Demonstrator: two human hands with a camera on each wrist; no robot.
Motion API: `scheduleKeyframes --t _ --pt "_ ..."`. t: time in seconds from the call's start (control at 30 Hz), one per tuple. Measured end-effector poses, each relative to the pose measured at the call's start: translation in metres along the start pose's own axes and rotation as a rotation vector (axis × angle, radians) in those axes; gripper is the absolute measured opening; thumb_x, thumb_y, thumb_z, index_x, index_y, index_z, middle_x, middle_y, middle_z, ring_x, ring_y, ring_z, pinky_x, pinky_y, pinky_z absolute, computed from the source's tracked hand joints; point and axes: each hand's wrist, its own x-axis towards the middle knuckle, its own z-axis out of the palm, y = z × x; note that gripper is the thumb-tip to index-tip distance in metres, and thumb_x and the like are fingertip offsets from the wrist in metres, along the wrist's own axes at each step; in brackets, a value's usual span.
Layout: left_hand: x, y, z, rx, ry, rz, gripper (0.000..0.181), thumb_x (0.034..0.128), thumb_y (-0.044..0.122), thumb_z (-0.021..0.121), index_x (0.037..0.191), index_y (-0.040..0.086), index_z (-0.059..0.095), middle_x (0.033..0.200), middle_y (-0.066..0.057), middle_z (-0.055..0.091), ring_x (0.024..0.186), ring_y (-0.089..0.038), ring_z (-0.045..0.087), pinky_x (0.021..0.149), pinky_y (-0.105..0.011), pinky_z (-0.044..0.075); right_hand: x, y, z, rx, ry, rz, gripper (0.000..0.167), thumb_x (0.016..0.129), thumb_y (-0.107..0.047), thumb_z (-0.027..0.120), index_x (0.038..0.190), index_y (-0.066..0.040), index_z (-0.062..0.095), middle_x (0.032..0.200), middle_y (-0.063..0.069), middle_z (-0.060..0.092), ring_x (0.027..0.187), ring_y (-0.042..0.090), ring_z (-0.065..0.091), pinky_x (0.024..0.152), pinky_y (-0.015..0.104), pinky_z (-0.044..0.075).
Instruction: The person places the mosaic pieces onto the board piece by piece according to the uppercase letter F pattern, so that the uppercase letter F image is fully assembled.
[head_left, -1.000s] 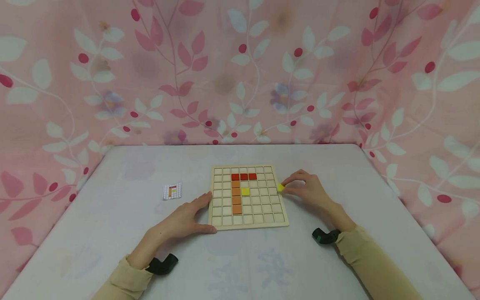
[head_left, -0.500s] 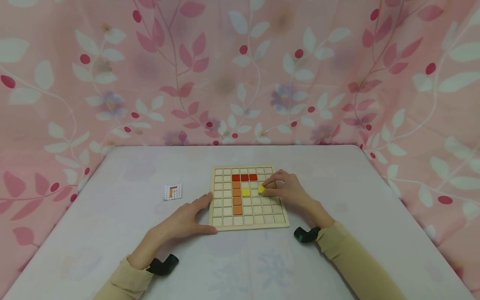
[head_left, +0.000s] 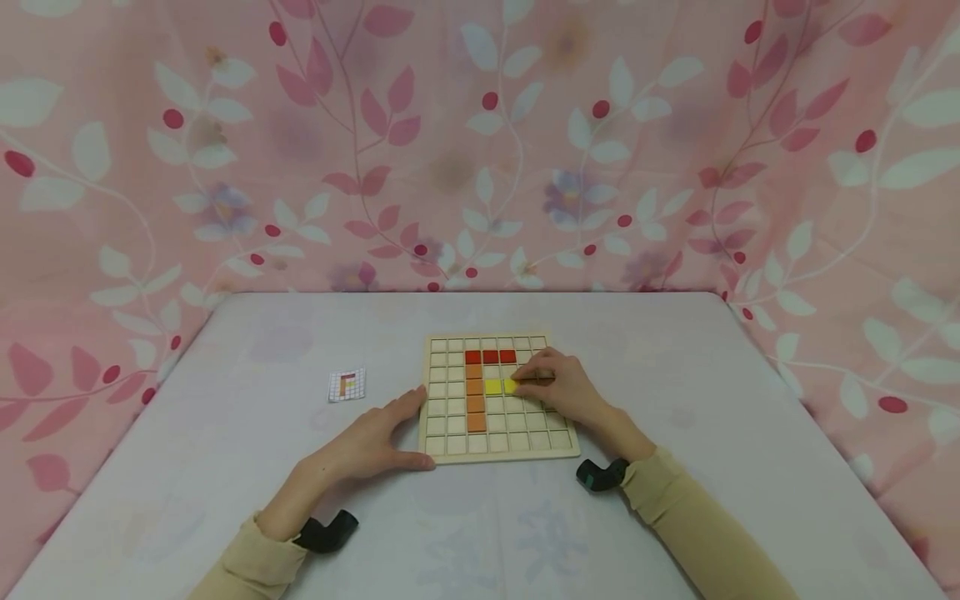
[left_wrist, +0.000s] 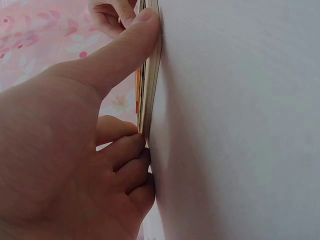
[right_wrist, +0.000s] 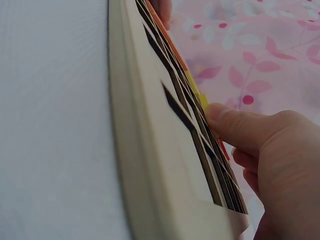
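My right hand point(head_left: 558, 387) pinches a yellow square tile point(head_left: 510, 386) between thumb and fingers at a cell of the wooden grid board point(head_left: 498, 458). Right beside it, on the left, another yellow tile point(head_left: 492, 387) lies in its cell. Three red tiles point(head_left: 491, 357) form a row further back, and a column of several orange tiles point(head_left: 476, 404) runs down toward the near side. My left hand point(head_left: 367, 442) rests against the board's left side, its thumb at the near left corner and its fingers along the edge. In the right wrist view, the thumb point(right_wrist: 235, 122) presses near the held tile.
A small card point(head_left: 347, 385) with a printed grid pattern in similar colours lies left of the board. Everything stands on a table with a white cloth point(head_left: 480, 533). A pink floral curtain point(head_left: 480, 167) hangs behind and at both sides.
My right hand has carried the yellow tile leftward from beyond the board's right edge to the cell beside the other yellow tile. The left hand stays at the board's left edge.
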Motion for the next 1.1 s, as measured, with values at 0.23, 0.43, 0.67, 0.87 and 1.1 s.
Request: scheduleKeyframes --t 0.23,0.43,0.67,0.87,1.1 --pt "0.0 0.001 0.0 0.006 0.004 -0.001 0.109 0.0756 0.055 0.082 0.159 0.012 0.027 0.165 -0.008 0.026 0.151 -0.033 0.024 0.121 -0.055 0.024 -0.001 0.005 0.001 -0.009 0.006 -0.059 0.021 0.081 -0.017 0.084 0.102 -0.014 0.079 0.1 -0.002 0.067 0.099 0.015 0.06 0.089 0.037 0.05" --pt "-0.002 0.001 0.004 -0.017 -0.016 -0.012 0.108 0.0761 0.053 0.082 0.159 0.012 0.026 0.165 -0.006 0.025 0.153 -0.03 0.022 0.121 -0.052 0.024 -0.006 0.009 0.003 -0.015 0.012 -0.083 0.022 0.081 -0.019 0.085 0.102 -0.015 0.079 0.1 -0.002 0.067 0.098 0.014 0.06 0.089 0.036 0.051" --pt "-0.003 0.001 0.006 -0.018 -0.018 -0.007 0.108 0.0769 0.053 0.082 0.159 0.012 0.025 0.166 -0.005 0.024 0.153 -0.03 0.021 0.121 -0.054 0.023 -0.008 0.01 0.003 -0.009 0.027 -0.124 0.024 0.08 -0.019 0.085 0.102 -0.014 0.079 0.1 -0.002 0.068 0.097 0.015 0.061 0.089 0.036 0.052" --pt "-0.002 -0.002 0.007 -0.017 -0.019 -0.01 0.108 0.0766 0.053 0.082 0.16 0.013 0.025 0.166 -0.005 0.024 0.153 -0.03 0.021 0.121 -0.053 0.023 -0.009 0.013 0.004 -0.017 0.023 -0.155 0.026 0.08 -0.02 0.086 0.104 -0.014 0.078 0.1 -0.002 0.069 0.097 0.014 0.06 0.085 0.031 0.053" --pt "-0.002 -0.003 0.008 -0.016 -0.018 -0.015 0.109 0.0765 0.054 0.082 0.16 0.014 0.025 0.166 -0.004 0.023 0.153 -0.032 0.021 0.122 -0.053 0.022 -0.008 0.013 0.004 -0.014 0.021 -0.142 0.027 0.079 -0.019 0.086 0.105 -0.012 0.078 0.1 -0.001 0.069 0.097 0.014 0.06 0.085 0.032 0.053"
